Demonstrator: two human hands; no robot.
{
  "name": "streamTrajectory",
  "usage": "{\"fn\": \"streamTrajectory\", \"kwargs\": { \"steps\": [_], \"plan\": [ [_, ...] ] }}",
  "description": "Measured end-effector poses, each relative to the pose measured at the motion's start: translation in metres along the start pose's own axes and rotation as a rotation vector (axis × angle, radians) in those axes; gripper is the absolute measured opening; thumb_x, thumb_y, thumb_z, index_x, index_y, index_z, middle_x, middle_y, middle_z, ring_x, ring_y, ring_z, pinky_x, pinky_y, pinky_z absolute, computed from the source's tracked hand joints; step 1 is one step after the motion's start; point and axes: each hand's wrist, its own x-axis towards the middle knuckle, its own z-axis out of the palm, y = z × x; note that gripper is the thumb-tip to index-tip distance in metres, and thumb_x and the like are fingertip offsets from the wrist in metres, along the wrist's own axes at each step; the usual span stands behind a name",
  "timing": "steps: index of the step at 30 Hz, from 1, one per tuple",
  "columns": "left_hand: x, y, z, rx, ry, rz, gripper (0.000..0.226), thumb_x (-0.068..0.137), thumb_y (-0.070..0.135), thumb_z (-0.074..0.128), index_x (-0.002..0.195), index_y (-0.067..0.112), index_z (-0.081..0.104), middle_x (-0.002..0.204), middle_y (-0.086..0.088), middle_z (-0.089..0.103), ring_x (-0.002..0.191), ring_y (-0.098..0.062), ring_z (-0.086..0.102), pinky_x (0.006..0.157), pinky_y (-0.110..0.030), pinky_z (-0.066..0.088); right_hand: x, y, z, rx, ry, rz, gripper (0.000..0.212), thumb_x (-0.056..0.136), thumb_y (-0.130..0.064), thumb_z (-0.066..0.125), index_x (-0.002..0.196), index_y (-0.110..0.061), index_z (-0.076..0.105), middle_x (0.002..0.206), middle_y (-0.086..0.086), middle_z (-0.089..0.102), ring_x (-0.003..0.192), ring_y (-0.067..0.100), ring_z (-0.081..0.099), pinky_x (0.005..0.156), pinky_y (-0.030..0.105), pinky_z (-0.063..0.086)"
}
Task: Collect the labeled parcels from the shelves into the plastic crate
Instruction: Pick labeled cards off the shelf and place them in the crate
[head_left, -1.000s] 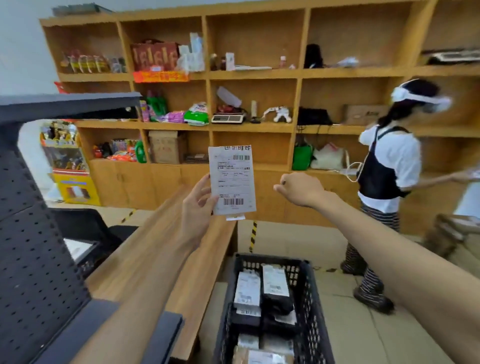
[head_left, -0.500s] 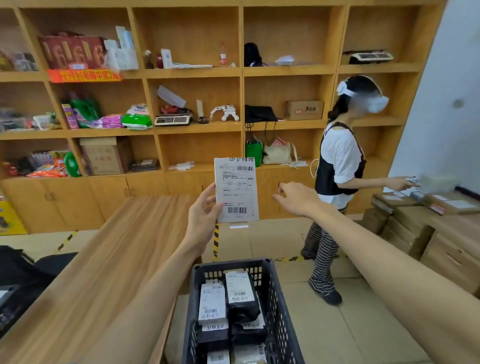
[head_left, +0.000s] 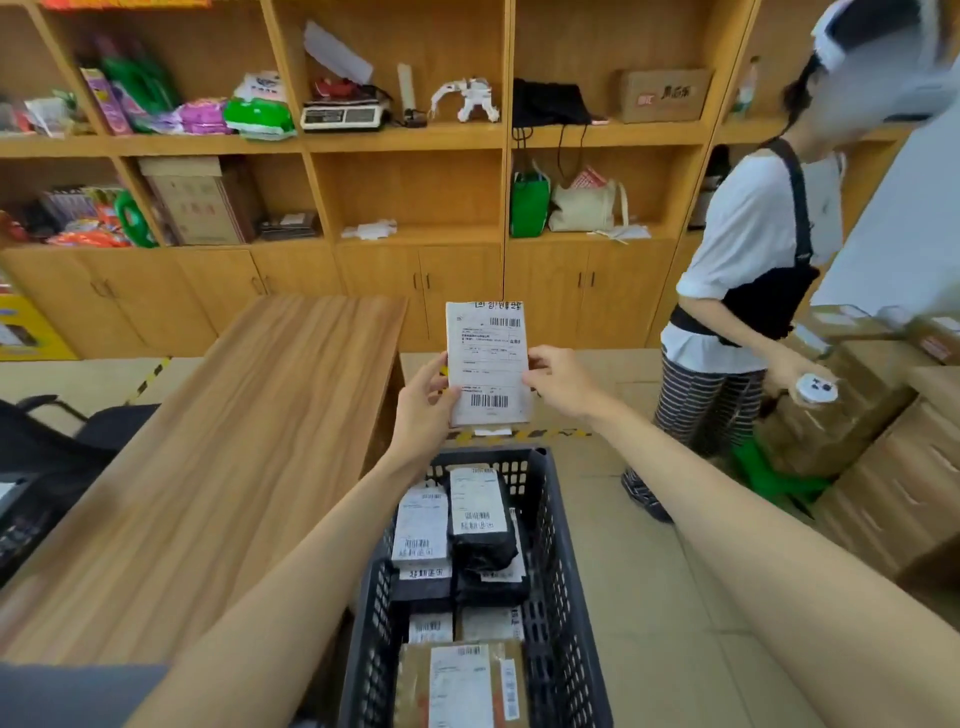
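A flat white labeled parcel (head_left: 488, 364) with barcodes is held upright in front of me, above the far end of the crate. My left hand (head_left: 423, 410) grips its lower left edge with thumb and fingers. My right hand (head_left: 558, 382) pinches its right edge. Below stands the dark plastic crate (head_left: 558, 545), holding several black and brown parcels with white labels (head_left: 480, 512). Wooden shelves (head_left: 405, 137) fill the wall behind.
A wooden table (head_left: 223, 467) runs along the crate's left side. A person in a white shirt and dark apron (head_left: 748, 291) stands at the right beside stacked cardboard boxes (head_left: 857, 452). Shelves hold bags, a scale and boxes. Tiled floor lies right of the crate.
My view has swung right and downward. My right hand, which hung apart from the parcel, has come in and taken its right edge. The parcel sits lower, over the crate.
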Motion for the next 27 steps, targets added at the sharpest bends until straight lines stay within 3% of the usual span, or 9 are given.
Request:
{"fn": "streamTrajectory", "kwargs": {
  "steps": [5, 9, 11, 13, 15, 17, 20, 24, 27],
  "plan": [
    [-0.013, -0.056, -0.001, 0.094, -0.04, -0.13, 0.039, 0.104, 0.008, 0.05, 0.134, 0.033, 0.052, 0.107, 0.012, 0.072, 0.098, -0.007, 0.071, 0.077, -0.024, 0.061, -0.009, 0.047, 0.048, 0.068, -0.048, 0.14, 0.031, 0.097, -0.004, 0.052, 0.124, -0.013, 0.064, 0.127, -0.002, 0.065, 0.11, 0.014, 0.061, 0.099, 0.04, 0.051],
    [-0.035, -0.114, -0.006, 0.227, -0.08, -0.256, 0.036, 0.102, 0.012, 0.049, 0.12, 0.04, 0.064, 0.112, 0.018, 0.073, 0.105, -0.009, 0.069, 0.085, -0.036, 0.06, -0.031, 0.082, 0.094, 0.111, -0.137, 0.281, 0.033, 0.098, -0.01, 0.05, 0.128, -0.018, 0.062, 0.129, -0.006, 0.063, 0.114, 0.014, 0.059, 0.099, 0.041, 0.05],
    [-0.048, -0.138, -0.01, 0.267, -0.077, -0.326, 0.035, 0.103, 0.011, 0.047, 0.122, 0.034, 0.065, 0.11, 0.012, 0.073, 0.101, -0.013, 0.069, 0.08, -0.033, 0.061, -0.042, 0.095, 0.116, 0.139, -0.183, 0.322, 0.035, 0.1, -0.01, 0.048, 0.133, -0.018, 0.059, 0.126, -0.009, 0.061, 0.109, 0.01, 0.056, 0.09, 0.03, 0.046],
    [-0.06, -0.163, -0.016, 0.301, -0.076, -0.385, 0.031, 0.102, 0.01, 0.046, 0.116, 0.028, 0.067, 0.098, 0.005, 0.075, 0.09, -0.026, 0.071, 0.078, -0.045, 0.06, -0.051, 0.105, 0.138, 0.167, -0.221, 0.355, 0.034, 0.1, -0.01, 0.047, 0.132, -0.015, 0.059, 0.124, -0.005, 0.061, 0.109, 0.012, 0.057, 0.084, 0.026, 0.045],
    [-0.068, -0.195, -0.025, 0.315, -0.093, -0.429, 0.024, 0.099, 0.016, 0.045, 0.107, 0.022, 0.067, 0.094, -0.011, 0.074, 0.079, -0.036, 0.067, 0.079, -0.059, 0.057, -0.056, 0.115, 0.16, 0.194, -0.238, 0.381, 0.033, 0.099, -0.008, 0.047, 0.129, -0.013, 0.062, 0.127, -0.003, 0.062, 0.115, 0.014, 0.058, 0.09, 0.027, 0.047],
    [-0.07, -0.219, -0.034, 0.331, -0.094, -0.472, 0.024, 0.097, 0.022, 0.043, 0.107, 0.02, 0.065, 0.096, -0.016, 0.072, 0.074, -0.033, 0.065, 0.078, -0.064, 0.057, -0.058, 0.122, 0.178, 0.204, -0.244, 0.397, 0.034, 0.098, -0.007, 0.048, 0.127, -0.014, 0.064, 0.13, -0.004, 0.063, 0.116, 0.014, 0.059, 0.092, 0.027, 0.049],
    [-0.061, -0.225, -0.039, 0.325, -0.069, -0.537, 0.026, 0.103, 0.019, 0.043, 0.11, 0.022, 0.068, 0.097, -0.002, 0.076, 0.089, -0.027, 0.073, 0.081, -0.055, 0.06, -0.048, 0.131, 0.2, 0.221, -0.258, 0.407, 0.035, 0.097, -0.009, 0.05, 0.13, -0.013, 0.063, 0.133, -0.003, 0.063, 0.12, 0.014, 0.058, 0.085, 0.017, 0.046],
    [-0.035, -0.233, -0.043, 0.347, -0.055, -0.56, 0.024, 0.104, 0.019, 0.043, 0.109, 0.012, 0.065, 0.1, -0.004, 0.074, 0.092, -0.025, 0.072, 0.083, -0.051, 0.06, -0.022, 0.138, 0.22, 0.231, -0.254, 0.433, 0.034, 0.098, -0.01, 0.051, 0.129, -0.01, 0.063, 0.132, -0.002, 0.063, 0.12, 0.014, 0.058, 0.087, 0.017, 0.045],
    [-0.015, -0.243, -0.043, 0.362, -0.045, -0.579, 0.024, 0.104, 0.018, 0.042, 0.113, 0.011, 0.063, 0.105, -0.004, 0.073, 0.089, -0.02, 0.07, 0.071, -0.039, 0.06, 0.0, 0.143, 0.234, 0.208, -0.251, 0.464, 0.018, 0.1, -0.012, 0.049, 0.091, -0.019, 0.064, 0.094, -0.011, 0.062, 0.084, 0.002, 0.056, 0.067, 0.008, 0.039]
  ]
}}
